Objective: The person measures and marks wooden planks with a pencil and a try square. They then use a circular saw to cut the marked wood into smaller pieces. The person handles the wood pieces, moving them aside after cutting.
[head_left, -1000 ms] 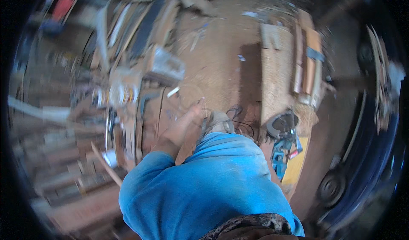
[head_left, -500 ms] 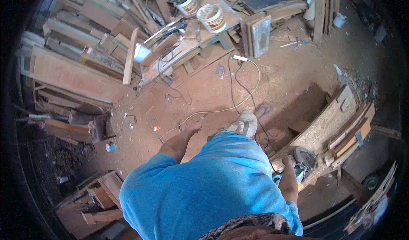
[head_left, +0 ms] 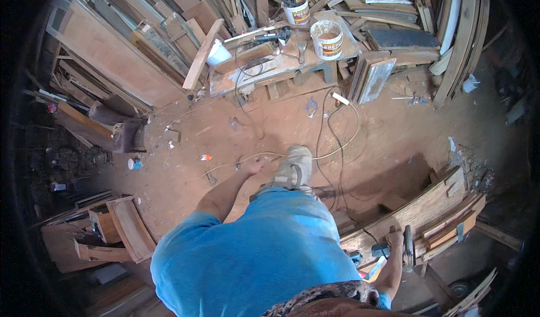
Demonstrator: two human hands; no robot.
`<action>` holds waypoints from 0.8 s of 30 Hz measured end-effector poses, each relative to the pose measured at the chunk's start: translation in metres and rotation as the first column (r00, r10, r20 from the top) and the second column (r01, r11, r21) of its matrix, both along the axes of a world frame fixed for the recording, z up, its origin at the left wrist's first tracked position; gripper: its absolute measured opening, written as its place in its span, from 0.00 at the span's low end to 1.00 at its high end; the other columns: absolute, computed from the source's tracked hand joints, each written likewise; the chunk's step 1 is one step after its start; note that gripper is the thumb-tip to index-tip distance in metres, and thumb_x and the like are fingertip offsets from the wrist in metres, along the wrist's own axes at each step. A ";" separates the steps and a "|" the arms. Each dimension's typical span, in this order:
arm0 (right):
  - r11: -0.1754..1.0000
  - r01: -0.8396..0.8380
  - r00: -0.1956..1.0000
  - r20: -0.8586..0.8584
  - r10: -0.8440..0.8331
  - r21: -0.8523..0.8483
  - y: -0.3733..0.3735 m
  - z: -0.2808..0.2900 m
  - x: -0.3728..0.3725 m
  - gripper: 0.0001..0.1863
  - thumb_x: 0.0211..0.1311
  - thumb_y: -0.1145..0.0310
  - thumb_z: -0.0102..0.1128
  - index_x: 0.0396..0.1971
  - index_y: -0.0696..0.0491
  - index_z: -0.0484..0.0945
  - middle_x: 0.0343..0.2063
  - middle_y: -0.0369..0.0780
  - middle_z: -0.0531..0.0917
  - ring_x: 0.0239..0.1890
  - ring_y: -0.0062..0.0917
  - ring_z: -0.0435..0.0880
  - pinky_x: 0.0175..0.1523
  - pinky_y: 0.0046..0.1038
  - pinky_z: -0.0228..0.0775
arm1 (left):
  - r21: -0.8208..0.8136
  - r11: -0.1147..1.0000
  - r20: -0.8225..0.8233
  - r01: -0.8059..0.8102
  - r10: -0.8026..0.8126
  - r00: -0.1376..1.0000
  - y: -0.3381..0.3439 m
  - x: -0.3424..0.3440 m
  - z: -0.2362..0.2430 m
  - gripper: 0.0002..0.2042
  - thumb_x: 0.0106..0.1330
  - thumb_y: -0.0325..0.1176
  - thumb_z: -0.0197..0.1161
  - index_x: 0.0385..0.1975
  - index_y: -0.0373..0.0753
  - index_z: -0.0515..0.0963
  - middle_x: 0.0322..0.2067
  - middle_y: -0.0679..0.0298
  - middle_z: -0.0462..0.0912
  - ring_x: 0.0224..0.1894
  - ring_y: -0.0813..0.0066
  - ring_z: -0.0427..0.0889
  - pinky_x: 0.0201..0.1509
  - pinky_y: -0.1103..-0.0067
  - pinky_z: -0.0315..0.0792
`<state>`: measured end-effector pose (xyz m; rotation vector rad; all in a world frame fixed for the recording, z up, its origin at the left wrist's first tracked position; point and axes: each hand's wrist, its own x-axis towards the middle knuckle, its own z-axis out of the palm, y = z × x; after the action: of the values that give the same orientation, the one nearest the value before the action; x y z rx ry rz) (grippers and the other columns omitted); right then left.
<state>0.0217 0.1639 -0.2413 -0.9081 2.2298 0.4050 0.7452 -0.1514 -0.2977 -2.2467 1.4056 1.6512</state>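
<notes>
At the lower right, my right hand (head_left: 395, 238) is closed around the handle of a circular saw (head_left: 409, 248), which has a dark round disc and a teal motor body. The saw is over the long wooden plank (head_left: 433, 196) on the right. A dark cord (head_left: 368, 234) runs near it. My left hand (head_left: 257, 164) hangs out over the dirt floor with nothing in it, its fingers loosely apart. Beyond that hand, a pale cable (head_left: 225, 168) lies on the ground.
A low workbench (head_left: 264, 69) at the back carries two white buckets (head_left: 327, 40) and tools. Boards lean at the far left beside a wooden panel (head_left: 112, 58). A white power strip (head_left: 340, 98) with cords lies on the floor. Wooden drawers (head_left: 129, 227) sit at the lower left.
My body has shifted and turned, so the workbench now appears farther right. My right hand has swung the saw from flat-on to edge-on. A trouser leg has stepped forward beside my left hand.
</notes>
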 end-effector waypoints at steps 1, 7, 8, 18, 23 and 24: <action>0.990 0.073 0.997 -0.012 -0.075 -0.122 -0.011 0.018 0.003 0.16 0.58 0.63 0.65 0.35 0.62 0.86 0.35 0.55 0.87 0.40 0.47 0.88 0.46 0.40 0.79 | -0.004 1.000 0.030 0.015 -0.015 0.999 -0.014 0.012 -0.004 0.36 0.71 0.65 0.53 0.52 0.31 0.81 0.40 0.52 0.84 0.35 0.65 0.83 0.43 0.69 0.77; 0.445 0.668 0.744 0.537 -0.397 -0.597 -0.111 0.161 0.096 0.13 0.64 0.68 0.65 0.43 0.61 0.82 0.29 0.38 0.84 0.29 0.21 0.79 0.36 0.25 0.72 | -0.172 0.978 0.083 -0.116 0.132 0.988 -0.125 0.075 0.010 0.31 0.72 0.61 0.55 0.49 0.34 0.83 0.42 0.52 0.87 0.42 0.59 0.85 0.48 0.65 0.78; 0.416 0.728 0.685 0.591 -0.425 -0.545 -0.129 0.167 0.108 0.13 0.63 0.68 0.65 0.43 0.60 0.82 0.29 0.37 0.84 0.29 0.21 0.79 0.36 0.24 0.72 | -0.198 0.971 0.082 -0.132 0.151 0.985 -0.152 0.093 0.011 0.29 0.72 0.60 0.55 0.48 0.35 0.83 0.44 0.51 0.87 0.43 0.58 0.85 0.49 0.65 0.78; 0.151 0.817 0.571 0.744 -0.346 -0.557 -0.391 0.145 0.329 0.05 0.55 0.70 0.62 0.28 0.54 0.77 0.18 0.34 0.76 0.18 0.20 0.74 0.25 0.23 0.65 | -0.704 0.705 0.486 0.080 0.397 0.778 -0.458 0.375 0.018 0.29 0.69 0.54 0.56 0.56 0.32 0.77 0.54 0.41 0.80 0.58 0.43 0.79 0.61 0.56 0.73; 0.334 0.756 0.655 0.642 -0.399 -0.564 -0.515 0.193 0.448 0.04 0.53 0.71 0.62 0.27 0.55 0.77 0.17 0.33 0.77 0.16 0.19 0.73 0.23 0.24 0.62 | -0.589 0.800 0.547 -0.117 0.501 0.671 -0.535 0.452 -0.003 0.40 0.68 0.64 0.54 0.66 0.33 0.69 0.63 0.37 0.73 0.65 0.41 0.74 0.67 0.57 0.70; 0.365 0.739 0.673 0.636 -0.378 -0.566 -0.529 0.196 0.461 0.05 0.53 0.71 0.62 0.27 0.55 0.77 0.18 0.34 0.77 0.16 0.19 0.73 0.23 0.24 0.62 | -0.574 0.815 0.588 -0.081 0.479 0.652 -0.542 0.469 -0.011 0.40 0.68 0.65 0.55 0.65 0.31 0.70 0.64 0.38 0.73 0.66 0.42 0.72 0.69 0.57 0.69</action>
<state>0.4828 -0.3649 -0.0451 -0.4245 2.0926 -1.1557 1.2145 -0.6937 -0.3090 -3.0173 1.3651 0.2292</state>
